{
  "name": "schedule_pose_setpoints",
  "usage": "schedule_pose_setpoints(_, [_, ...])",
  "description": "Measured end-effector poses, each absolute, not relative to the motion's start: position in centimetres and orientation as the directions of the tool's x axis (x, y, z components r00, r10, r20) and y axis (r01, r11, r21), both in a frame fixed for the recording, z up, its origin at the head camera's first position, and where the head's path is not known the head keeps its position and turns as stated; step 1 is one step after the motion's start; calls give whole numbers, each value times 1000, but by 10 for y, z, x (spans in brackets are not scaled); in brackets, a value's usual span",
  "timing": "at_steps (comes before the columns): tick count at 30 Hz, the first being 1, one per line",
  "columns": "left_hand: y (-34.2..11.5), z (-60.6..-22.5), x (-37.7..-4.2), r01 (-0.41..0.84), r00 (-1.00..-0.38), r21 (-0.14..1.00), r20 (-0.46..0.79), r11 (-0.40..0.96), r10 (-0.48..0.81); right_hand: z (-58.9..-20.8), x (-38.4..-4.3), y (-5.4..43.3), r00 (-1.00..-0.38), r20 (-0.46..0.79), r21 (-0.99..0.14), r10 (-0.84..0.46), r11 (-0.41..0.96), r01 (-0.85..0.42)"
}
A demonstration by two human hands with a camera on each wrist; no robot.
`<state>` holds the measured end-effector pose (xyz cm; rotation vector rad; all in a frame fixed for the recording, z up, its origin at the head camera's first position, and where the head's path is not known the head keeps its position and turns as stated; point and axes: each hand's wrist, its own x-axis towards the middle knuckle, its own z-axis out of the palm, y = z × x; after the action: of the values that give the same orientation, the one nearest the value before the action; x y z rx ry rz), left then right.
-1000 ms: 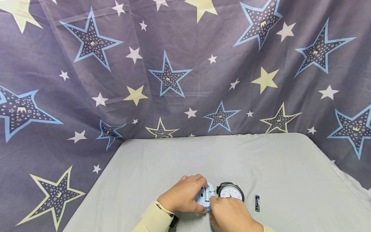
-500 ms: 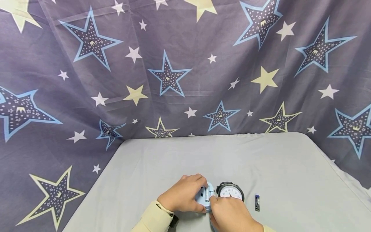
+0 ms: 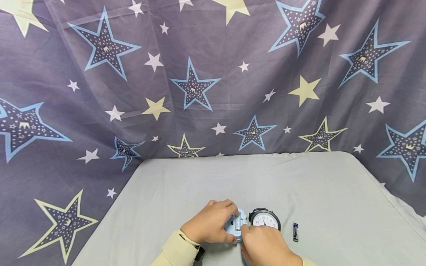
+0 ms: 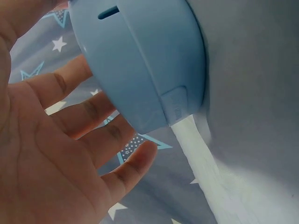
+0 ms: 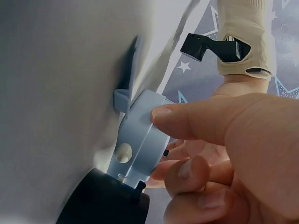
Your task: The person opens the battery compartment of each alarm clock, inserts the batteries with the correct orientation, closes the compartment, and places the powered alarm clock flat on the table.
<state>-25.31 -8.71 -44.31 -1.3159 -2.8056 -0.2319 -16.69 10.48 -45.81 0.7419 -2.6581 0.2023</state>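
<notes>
A light blue alarm clock [image 3: 237,236] lies back side up on the grey sheet, its battery slot uncovered and a silvery strip showing inside. My left hand [image 3: 213,223] grips it from the left, thumb near the front edge and fingers over the far side. From the right, my right hand [image 3: 266,245] works at the clock's edge by the slot, fingers curled. In the right wrist view the thumb [image 5: 187,119] presses the clock's side; the index fingertip is hidden. The left wrist view shows the clock's smooth blue side [image 4: 135,60] and my spread fingers behind it.
A black round alarm clock [image 3: 264,218], face up, sits just right of the blue one, partly covered by my right hand. Farther right lies a dark blue battery [image 3: 295,232]. A thin blue L-shaped piece [image 5: 133,79] is beside the blue clock. A starry curtain [image 3: 206,122] hangs behind.
</notes>
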Motion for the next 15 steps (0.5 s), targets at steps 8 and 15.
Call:
schedule_pose_setpoints(8, [-87,-441,-251,775,-632,100,110,624,767,-459,-167,105,-793,394,-35,-465,854,-518])
schedule_pose_setpoints(15, [-86,-439,-250,789,-614,51,123,613,780,-459,-166,104,-776,428,-13,-464,855,-519])
